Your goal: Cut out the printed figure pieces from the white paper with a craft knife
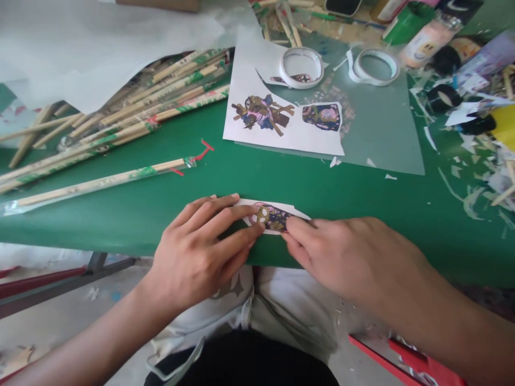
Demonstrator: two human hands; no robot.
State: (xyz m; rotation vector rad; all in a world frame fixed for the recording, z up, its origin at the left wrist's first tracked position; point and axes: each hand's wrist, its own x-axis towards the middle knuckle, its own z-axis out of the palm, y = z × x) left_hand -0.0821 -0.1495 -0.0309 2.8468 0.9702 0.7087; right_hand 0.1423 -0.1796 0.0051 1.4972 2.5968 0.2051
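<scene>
A small paper cutout with a coloured printed figure lies near the front edge of the green table. My left hand rests on its left end, fingers stretched out and pressed flat on the paper. My right hand is at the cutout's right end, fingertips together pinching its edge. Both forearms come in from below.
A white sheet with two printed figures lies behind, on a clear plastic sheet. Two tape rolls sit farther back. Wrapped wooden chopsticks are piled at left. Bottles, a yellow object and paper scraps crowd the right.
</scene>
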